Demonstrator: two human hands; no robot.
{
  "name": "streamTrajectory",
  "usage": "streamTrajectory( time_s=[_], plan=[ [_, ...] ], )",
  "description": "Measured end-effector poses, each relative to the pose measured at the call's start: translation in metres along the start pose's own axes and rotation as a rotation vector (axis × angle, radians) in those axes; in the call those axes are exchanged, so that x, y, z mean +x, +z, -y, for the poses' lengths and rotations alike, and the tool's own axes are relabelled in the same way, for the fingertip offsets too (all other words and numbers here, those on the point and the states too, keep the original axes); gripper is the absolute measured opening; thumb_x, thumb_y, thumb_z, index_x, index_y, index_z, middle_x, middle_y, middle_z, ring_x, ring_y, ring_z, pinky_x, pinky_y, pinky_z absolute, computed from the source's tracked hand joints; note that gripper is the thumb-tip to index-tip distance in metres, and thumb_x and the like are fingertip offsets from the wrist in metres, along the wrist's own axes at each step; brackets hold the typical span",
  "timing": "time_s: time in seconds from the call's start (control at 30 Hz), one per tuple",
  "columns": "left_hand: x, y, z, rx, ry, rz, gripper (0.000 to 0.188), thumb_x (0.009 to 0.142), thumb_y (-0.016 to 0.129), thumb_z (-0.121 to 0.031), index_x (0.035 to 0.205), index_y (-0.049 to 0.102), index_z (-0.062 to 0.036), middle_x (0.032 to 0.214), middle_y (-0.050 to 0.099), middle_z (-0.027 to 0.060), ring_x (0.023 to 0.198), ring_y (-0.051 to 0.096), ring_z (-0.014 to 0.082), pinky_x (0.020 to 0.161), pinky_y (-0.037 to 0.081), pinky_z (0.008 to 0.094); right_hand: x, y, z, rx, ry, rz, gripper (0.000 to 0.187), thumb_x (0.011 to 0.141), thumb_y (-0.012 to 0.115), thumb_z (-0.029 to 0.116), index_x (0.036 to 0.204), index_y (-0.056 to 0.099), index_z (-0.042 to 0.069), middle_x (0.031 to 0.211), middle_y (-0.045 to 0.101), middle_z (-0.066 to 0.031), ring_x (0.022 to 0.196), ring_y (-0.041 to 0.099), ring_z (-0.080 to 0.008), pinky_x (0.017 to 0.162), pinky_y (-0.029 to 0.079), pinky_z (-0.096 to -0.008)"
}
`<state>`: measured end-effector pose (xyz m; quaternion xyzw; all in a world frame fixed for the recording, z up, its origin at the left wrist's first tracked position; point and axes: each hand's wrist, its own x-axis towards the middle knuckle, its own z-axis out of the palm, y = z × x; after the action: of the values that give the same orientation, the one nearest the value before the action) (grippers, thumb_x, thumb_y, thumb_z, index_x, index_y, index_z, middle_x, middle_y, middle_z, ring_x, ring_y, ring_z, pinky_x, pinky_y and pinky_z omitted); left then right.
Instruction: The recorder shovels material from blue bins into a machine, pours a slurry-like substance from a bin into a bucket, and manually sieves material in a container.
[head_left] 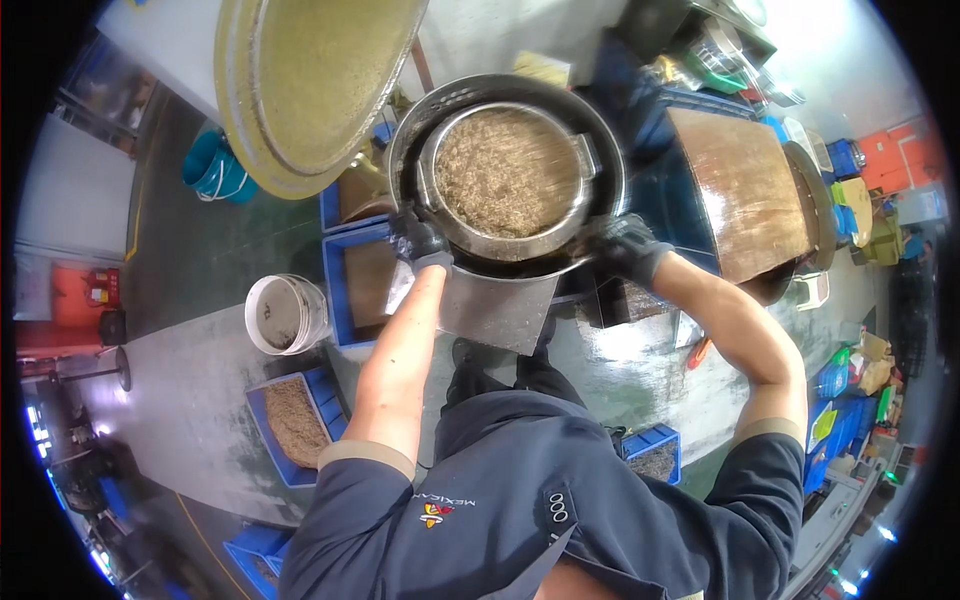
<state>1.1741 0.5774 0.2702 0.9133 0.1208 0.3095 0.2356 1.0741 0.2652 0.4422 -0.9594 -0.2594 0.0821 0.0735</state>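
Observation:
In front of me is a large round metal tub (612, 110) with a dark inside. A smaller round metal pan (545, 243) with side handles sits within it, holding brown granular material (505, 170), partly smeared by motion. My left hand (422, 240), in a dark glove, is closed at the tub's lower left rim. My right hand (630, 248), gloved too, is at the lower right rim; its fingers are blurred, so their grip is unclear. A flat metal plate (498, 312) juts toward me below the tub.
A big yellowish round lid (325, 90) is raised at the upper left. Blue crates (335, 320) and a white bucket (287, 315) stand to the left; a blue crate of brown material (290, 425) is nearer. A brown-topped surface (740, 195) lies right, a teal bucket (215, 165) far left.

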Motion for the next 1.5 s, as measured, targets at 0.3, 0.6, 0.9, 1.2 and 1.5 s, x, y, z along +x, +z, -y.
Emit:
streamTrajectory(
  time_s=[0.3, 0.6, 0.9, 1.2, 1.5],
  plan=[
    [0.005, -0.012, -0.007, -0.058, -0.090, 0.067, 0.021, 0.089, 0.055, -0.024, 0.099, 0.062, -0.0063, 0.097, 0.063, 0.0195, 0.087, 0.061, 0.0366, 0.076, 0.048, 0.0453, 0.017, -0.010, -0.001, -0.111, 0.045, 0.041, 0.020, 0.082, 0.063, 0.015, 0.101, 0.066, 0.013, 0.088, 0.069, -0.0082, 0.075, 0.067, -0.0251, 0.063, 0.054, -0.0350],
    [0.004, -0.018, 0.000, -0.092, -0.076, 0.046, 0.018, 0.087, 0.055, -0.018, 0.094, 0.064, -0.0045, 0.092, 0.063, 0.0208, 0.088, 0.061, 0.0378, 0.077, 0.048, 0.0461, 0.018, 0.028, 0.018, -0.410, -0.312, -0.019, 0.050, 0.084, 0.050, 0.015, 0.133, 0.046, 0.016, 0.139, 0.044, -0.0083, 0.128, 0.042, -0.0307, 0.107, 0.032, -0.0542],
    [0.004, -0.021, 0.004, -0.084, -0.057, 0.121, 0.021, 0.089, 0.054, -0.020, 0.099, 0.064, -0.0044, 0.101, 0.063, 0.0219, 0.092, 0.060, 0.0395, 0.081, 0.048, 0.0470, 0.056, 0.086, 0.034, -0.581, -0.277, 0.295, 0.047, 0.096, 0.040, 0.027, 0.139, 0.034, 0.010, 0.144, 0.034, -0.0178, 0.139, 0.024, -0.0318, 0.113, 0.026, -0.0521],
    [0.010, -0.026, -0.013, -0.088, -0.164, 0.238, 0.032, 0.093, 0.048, -0.028, 0.109, 0.063, -0.0046, 0.113, 0.061, 0.0237, 0.103, 0.057, 0.0406, 0.090, 0.045, 0.0473, 0.109, 0.035, 0.044, -1.207, -0.169, -0.250, 0.024, 0.093, 0.044, 0.023, 0.107, 0.056, 0.008, 0.105, 0.059, -0.0167, 0.089, 0.063, -0.0260, 0.077, 0.054, -0.0361],
    [0.005, -0.017, -0.016, -0.086, -0.155, 0.158, 0.036, 0.096, 0.046, -0.029, 0.113, 0.061, -0.0005, 0.119, 0.057, 0.0250, 0.112, 0.052, 0.0390, 0.096, 0.041, 0.0458, 0.186, -0.011, 0.032, 0.359, 0.157, -0.023, 0.037, 0.092, 0.045, 0.036, 0.094, 0.067, 0.007, 0.084, 0.066, -0.0164, 0.083, 0.067, -0.0268, 0.074, 0.053, -0.0395]
  ],
)
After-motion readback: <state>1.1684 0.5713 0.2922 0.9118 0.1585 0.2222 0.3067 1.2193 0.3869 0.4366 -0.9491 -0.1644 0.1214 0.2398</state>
